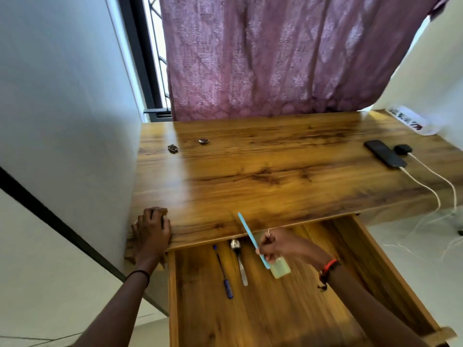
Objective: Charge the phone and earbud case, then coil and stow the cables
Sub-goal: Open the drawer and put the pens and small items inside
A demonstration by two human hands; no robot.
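We brace the left hand (151, 230) on the surface (250, 171) left of the open drawer (375, 259), fingers curled over the corner for support. The right hand (278, 246) pinches a pale-blue stick (246, 231) above the drawer. Beyond the drawer, rightward, the phone (384, 154) and earbud case (402, 149) lie with cables (423, 185) attached, apparently charging.

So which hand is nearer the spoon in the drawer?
Right. The right hand, holding a blue stick, is beside the spoon; the left hand grips the desk corner, farther left.
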